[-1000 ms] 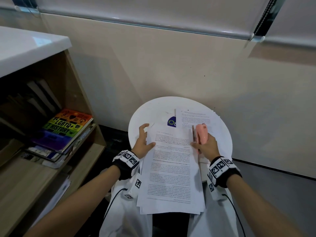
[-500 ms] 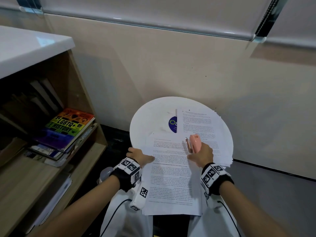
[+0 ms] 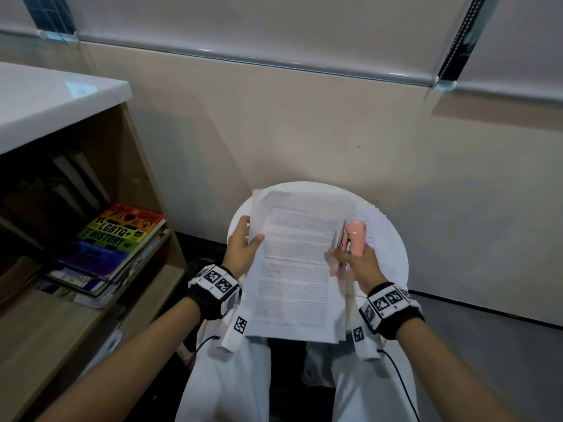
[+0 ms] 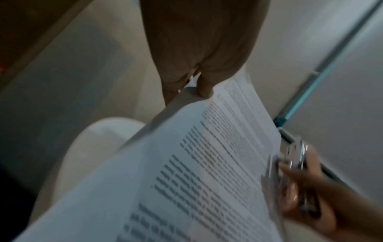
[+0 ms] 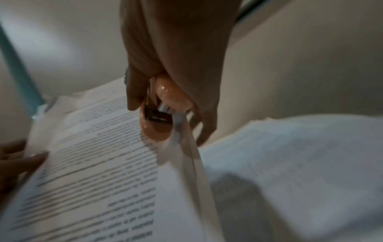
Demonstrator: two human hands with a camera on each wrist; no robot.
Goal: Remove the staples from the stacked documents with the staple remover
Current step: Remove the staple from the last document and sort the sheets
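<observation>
- Beige wall and a wooden bookshelf [image 3: 91, 269] back a round white table [image 3: 393, 263] holding one loose paper pile [image 3: 373, 226].
- Left hand [image 3: 242, 251] pinches the document's [image 3: 295, 263] nine o'clock edge, thumb on top.
- One document is held, long axis twelve to six.
- Right hand [image 3: 355, 263], at three o'clock, curls around one pink staple remover [image 3: 355, 237] and seemingly pinches that edge; no staple shows through the blur.

Dim even indoor light, soft shadows, wrist views motion-blurred, wide-angle edges
</observation>
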